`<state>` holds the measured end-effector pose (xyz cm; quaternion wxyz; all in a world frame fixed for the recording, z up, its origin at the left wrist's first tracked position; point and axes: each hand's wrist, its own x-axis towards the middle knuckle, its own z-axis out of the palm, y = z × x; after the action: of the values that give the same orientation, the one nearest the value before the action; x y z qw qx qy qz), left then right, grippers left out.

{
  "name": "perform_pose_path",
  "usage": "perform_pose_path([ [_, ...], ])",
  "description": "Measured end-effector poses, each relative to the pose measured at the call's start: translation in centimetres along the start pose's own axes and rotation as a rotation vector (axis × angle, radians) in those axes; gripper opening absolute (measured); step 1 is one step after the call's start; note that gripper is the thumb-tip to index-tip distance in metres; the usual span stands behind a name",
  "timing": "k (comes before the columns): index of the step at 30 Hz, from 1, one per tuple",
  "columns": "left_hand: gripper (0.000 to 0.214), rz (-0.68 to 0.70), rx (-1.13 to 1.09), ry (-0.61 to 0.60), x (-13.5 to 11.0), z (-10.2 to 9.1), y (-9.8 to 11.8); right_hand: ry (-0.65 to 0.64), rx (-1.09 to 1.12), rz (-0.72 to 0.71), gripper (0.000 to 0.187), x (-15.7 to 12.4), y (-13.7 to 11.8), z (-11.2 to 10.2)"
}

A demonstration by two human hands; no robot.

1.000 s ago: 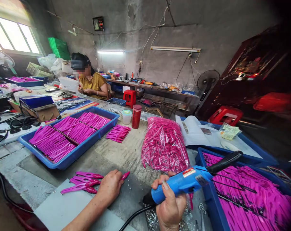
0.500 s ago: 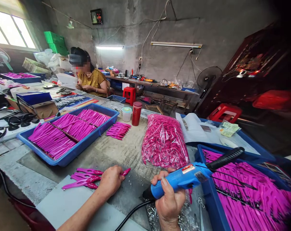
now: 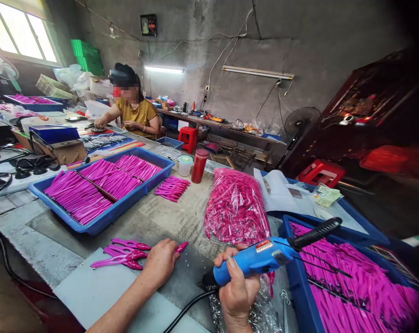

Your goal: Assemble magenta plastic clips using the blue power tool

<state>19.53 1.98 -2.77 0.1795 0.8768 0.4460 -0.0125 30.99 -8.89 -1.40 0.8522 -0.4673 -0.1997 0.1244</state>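
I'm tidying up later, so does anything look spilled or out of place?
Yes: small shiny bits lie loose on the table, between the left hand and the plastic bag of pink pieces. They look odd because they are scattered rather than contained; perhaps spilled.

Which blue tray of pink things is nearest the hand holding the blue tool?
The right tray, beside the right hand and its blue tool. The near-left tray and far-left tray are both much farther from that hand.

Left hand (image 3: pixel 160 263): bare. Left forearm (image 3: pixel 126 305): bare down to the view's lower edge. Right hand (image 3: pixel 239 286): bare, rounded thumb (image 3: pixel 234 268), wrist uncovered.
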Motion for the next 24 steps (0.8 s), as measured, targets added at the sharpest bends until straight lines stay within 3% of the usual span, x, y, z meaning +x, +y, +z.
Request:
perform_pose_path([
  [9, 0.016, 0.031, -0.018, 0.016, 0.1, 0.5, -0.5, 0.013, 0.016, 0.031, 0.038, 0.2, -0.1, -0.4],
  [24, 0.009, 0.0, 0.051, -0.031, 0.2, -0.5, 0.4, 0.011, 0.017, 0.027, 0.037, 0.2, -0.2, -0.5],
])
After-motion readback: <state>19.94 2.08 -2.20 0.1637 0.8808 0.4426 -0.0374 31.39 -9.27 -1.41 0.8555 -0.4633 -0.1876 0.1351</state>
